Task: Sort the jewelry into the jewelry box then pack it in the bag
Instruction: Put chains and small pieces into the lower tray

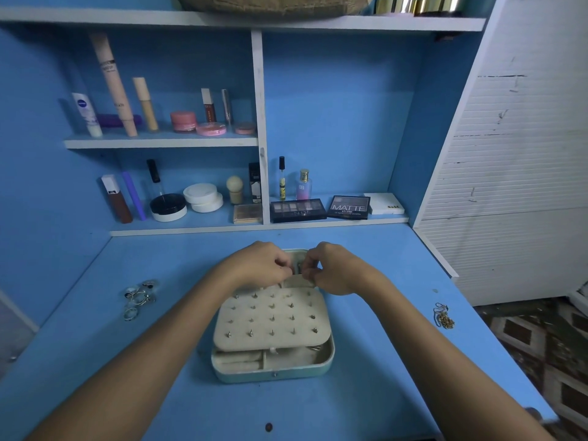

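Observation:
A pale green jewelry box (273,374) lies open in the middle of the blue desk. A cream panel (270,319) studded with several earrings covers most of it. My left hand (264,265) and my right hand (331,268) meet over the box's far edge, fingers curled and pinching something small between them near a small cream flap (297,282). What they pinch is too small to tell. Several silver rings (140,297) lie on the desk to the left. A gold chain (444,316) lies to the right.
Shelves behind the desk carry cosmetics: tubes, jars, perfume bottles (304,186) and eyeshadow palettes (297,210). A white slatted wall (515,186) borders the desk on the right. A tan bag-like item (270,4) sits on the top shelf.

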Demonstrator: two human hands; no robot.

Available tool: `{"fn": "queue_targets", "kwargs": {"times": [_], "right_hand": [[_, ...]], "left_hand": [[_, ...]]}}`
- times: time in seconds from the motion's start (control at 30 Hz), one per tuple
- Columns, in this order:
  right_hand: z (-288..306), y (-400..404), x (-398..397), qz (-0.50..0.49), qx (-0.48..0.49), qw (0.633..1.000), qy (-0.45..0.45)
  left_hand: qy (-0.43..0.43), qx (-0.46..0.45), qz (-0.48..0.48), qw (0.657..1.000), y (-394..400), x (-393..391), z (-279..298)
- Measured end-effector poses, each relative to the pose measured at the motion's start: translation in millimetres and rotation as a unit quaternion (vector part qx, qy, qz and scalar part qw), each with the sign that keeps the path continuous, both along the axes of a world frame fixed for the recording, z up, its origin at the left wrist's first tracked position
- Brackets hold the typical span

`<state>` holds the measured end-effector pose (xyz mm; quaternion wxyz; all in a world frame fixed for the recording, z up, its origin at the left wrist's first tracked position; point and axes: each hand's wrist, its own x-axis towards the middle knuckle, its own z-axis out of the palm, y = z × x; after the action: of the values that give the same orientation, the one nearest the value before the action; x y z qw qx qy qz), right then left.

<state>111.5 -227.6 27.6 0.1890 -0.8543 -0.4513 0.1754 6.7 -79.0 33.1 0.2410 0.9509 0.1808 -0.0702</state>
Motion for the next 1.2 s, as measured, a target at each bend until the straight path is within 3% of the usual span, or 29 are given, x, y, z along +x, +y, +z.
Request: {"fn": "queue_targets", "kwargs": {"times": [0.27, 0.57, 0.77, 1.2], "right_hand": [[-10.3, -0.1, -3.8, -0.013, 0.050, 0.998, -0.040], [-16.6, -34.5, 1.5, -0.079, 0.194, 0.977, 0.030], [-14.5, -73.6, 12.3, -0.137, 0.213, 0.967, 0.030], [-15.2, -163.8, 28.0, -0.265, 0.207, 0.942, 0.013]], "left_hand": [[-0.029, -0.002, 0.012, 1.000, -2.8, -1.3, -3.3], [-0.108, -0.047, 0.005, 0.993, -14.9, 6.8, -6.4], [-0.135, -0.082, -0.027, 0.987, -44.3, 26.1, -3.8], [-0.095, -0.091, -0.140, 0.981, -123.1, 88.0, -7.0]]}}
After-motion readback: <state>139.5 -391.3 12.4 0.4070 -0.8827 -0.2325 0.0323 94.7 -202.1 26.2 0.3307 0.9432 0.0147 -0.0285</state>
